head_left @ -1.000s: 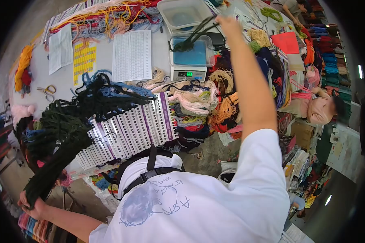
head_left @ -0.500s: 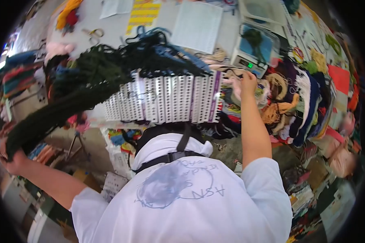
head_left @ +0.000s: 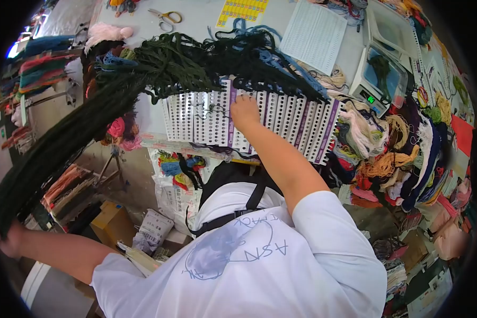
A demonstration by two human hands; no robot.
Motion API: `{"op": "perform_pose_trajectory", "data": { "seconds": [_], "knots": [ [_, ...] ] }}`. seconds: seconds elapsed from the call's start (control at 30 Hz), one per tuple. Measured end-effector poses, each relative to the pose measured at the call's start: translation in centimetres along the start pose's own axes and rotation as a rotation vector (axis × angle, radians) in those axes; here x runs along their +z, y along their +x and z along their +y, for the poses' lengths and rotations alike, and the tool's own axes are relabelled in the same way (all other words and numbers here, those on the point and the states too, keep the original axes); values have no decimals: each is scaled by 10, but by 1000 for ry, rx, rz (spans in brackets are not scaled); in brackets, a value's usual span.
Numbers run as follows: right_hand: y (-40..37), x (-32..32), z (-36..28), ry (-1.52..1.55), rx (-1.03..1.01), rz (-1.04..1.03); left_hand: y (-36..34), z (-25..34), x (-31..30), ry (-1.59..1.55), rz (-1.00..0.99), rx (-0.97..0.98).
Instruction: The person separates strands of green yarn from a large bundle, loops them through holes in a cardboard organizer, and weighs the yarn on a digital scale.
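A long hank of dark green yarn [head_left: 63, 140] stretches from the pile on the table down to the lower left, where my left hand [head_left: 9, 241] is closed round its end; that hand is partly blurred at the view's edge. My right hand [head_left: 245, 113] rests over a row of white punched thread cards [head_left: 209, 119], its fingers curled at their upper part. What those fingers hold, if anything, is hidden. Dark green strands hang along the tops of the cards, with blue yarn [head_left: 244, 29] behind them. A few thin dark threads cross the cards left of my right hand.
At the right stands a digital scale [head_left: 361, 95] with dark green yarn in its blue tray. Multicoloured skeins [head_left: 392, 159] heap along the right edge. Scissors [head_left: 165, 20], a yellow sheet [head_left: 241, 13] and a white printed sheet [head_left: 312, 37] lie farther back. A cardboard box [head_left: 113, 222] sits below left.
My right hand has moved left from beside the scale to the middle of the cards. My left hand, still holding the yarn, is lower. The whole view has shifted, moving the table rightward.
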State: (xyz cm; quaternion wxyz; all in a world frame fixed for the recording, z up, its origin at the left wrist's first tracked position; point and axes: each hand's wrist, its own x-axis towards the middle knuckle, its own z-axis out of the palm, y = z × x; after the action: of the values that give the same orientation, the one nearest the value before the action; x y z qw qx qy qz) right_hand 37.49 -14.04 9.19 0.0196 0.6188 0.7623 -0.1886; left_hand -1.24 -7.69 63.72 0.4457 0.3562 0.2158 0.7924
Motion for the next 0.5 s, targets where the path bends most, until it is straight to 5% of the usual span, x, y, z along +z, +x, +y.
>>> {"op": "perform_pose_trajectory", "data": {
  "seconds": [0.07, 0.17, 0.27, 0.3, 0.37, 0.43, 0.5],
  "knots": [
    [7, 5, -4, -22, -11, -34, 3, 4, -12, -23, 20, -136],
    [8, 8, -7, 68, -81, 134, -11, -13, -27, -57, 87, -89],
    [-1, -16, -22, 607, -7, 220, -13, -4, -57, -123, 130, -99],
    [-7, -26, -29, 710, -71, 104, -15, -2, -67, -162, 106, -162],
    [-30, -53, -44, 983, -363, -513, -25, -1, -82, -197, 109, -192],
    [-35, -98, -58, 1071, -337, -1034, -38, -5, -93, -220, 137, -194],
    [-31, -43, -53, 1034, -199, -688, -47, -7, -104, -177, 193, -109]
  ]
}}
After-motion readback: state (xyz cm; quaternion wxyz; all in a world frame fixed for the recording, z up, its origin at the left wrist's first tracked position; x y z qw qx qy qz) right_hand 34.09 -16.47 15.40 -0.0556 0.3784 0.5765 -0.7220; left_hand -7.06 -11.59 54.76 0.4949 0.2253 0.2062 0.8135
